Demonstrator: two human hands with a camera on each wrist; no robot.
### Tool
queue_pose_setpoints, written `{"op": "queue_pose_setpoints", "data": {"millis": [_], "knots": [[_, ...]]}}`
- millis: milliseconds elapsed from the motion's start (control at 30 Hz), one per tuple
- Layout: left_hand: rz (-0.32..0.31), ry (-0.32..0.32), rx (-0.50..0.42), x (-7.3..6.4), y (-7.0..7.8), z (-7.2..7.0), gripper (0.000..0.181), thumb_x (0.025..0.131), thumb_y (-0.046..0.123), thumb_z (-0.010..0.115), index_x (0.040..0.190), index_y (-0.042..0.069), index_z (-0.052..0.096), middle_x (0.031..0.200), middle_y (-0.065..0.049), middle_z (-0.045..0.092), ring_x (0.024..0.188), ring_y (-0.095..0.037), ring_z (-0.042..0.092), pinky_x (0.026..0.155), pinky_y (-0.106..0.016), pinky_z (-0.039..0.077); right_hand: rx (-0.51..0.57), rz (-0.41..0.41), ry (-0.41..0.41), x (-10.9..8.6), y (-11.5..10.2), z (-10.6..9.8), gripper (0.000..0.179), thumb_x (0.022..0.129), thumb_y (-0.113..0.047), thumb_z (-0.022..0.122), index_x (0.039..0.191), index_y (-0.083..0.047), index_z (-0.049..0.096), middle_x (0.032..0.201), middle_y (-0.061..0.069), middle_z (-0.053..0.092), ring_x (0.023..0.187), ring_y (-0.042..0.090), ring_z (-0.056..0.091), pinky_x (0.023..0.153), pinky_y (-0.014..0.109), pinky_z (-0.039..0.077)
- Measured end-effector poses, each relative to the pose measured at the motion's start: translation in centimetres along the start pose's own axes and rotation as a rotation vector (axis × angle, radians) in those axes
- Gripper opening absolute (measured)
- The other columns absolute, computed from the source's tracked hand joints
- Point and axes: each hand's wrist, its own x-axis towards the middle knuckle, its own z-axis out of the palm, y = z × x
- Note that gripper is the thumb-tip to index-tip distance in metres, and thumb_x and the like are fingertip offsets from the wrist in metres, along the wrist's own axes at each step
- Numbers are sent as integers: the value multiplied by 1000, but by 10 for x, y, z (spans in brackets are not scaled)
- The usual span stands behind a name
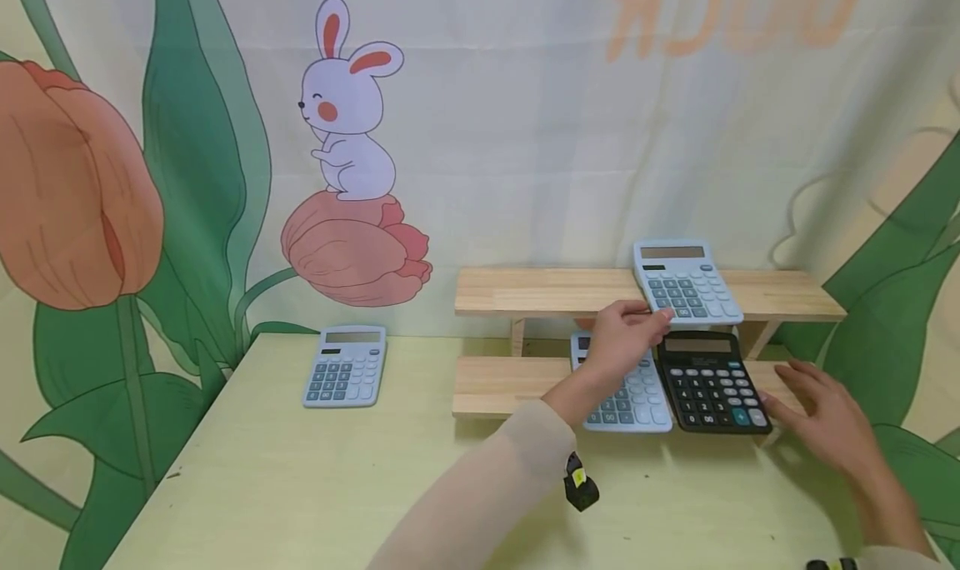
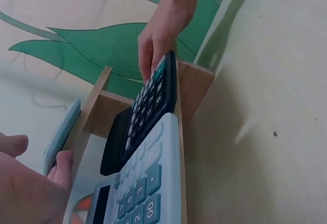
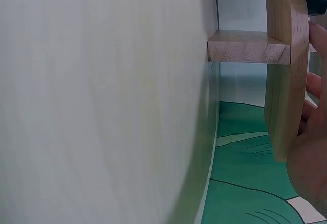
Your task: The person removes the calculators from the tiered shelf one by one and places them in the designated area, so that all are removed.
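My left hand (image 1: 624, 341) is at the lower left corner of a light blue calculator (image 1: 686, 280), which leans on the upper wooden shelf. Thumb and fingers pinch that corner. Below, a second blue calculator (image 1: 626, 399) stands on the lower shelf, partly hidden by the left hand. Beside it a black calculator (image 1: 712, 382) leans back with its keys facing out. My right hand (image 1: 828, 420) is at the black calculator's right side, its thumb by the edge and its loosely bent fingers over the shelf end. In the right wrist view, this hand's fingers lie along the shelf board (image 3: 283, 106).
A two-tier wooden stand has an upper shelf (image 1: 540, 291) and a lower shelf (image 1: 502, 382). Another light blue calculator (image 1: 347, 366) lies on the pale table (image 1: 300, 487) at the left. Behind hangs a curtain (image 1: 517, 137) printed with a rabbit and tulips.
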Motion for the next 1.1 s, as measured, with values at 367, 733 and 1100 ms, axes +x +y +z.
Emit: {"op": "queue_pose_setpoints", "data": {"millis": [367, 733, 1100], "knots": [[-46, 50, -178, -1, 3, 0, 32, 99, 23, 78, 121, 2, 67, 93, -6, 78, 92, -22, 78, 85, -31, 63, 15, -13, 14, 1, -4, 0, 72, 106, -42, 64, 153, 10, 45, 158, 41, 32, 139, 69, 29, 104, 85, 22], [-114, -33, -250, -1, 8, -17, 33, 102, 37, 73, 108, 4, 70, 92, -11, 78, 90, -27, 79, 81, -33, 64, 10, -18, 19, 1, -3, -3, 71, 106, -41, 63, 153, 9, 45, 158, 41, 33, 138, 70, 29, 104, 85, 22], [-112, -180, -327, -6, 3, -52, 35, 103, 19, 74, 130, 0, 64, 110, -12, 76, 104, -26, 76, 90, -38, 62, 1, 8, -7, 1, 1, -2, 74, 107, -43, 62, 155, 9, 42, 160, 41, 29, 139, 70, 26, 102, 87, 21]]}}
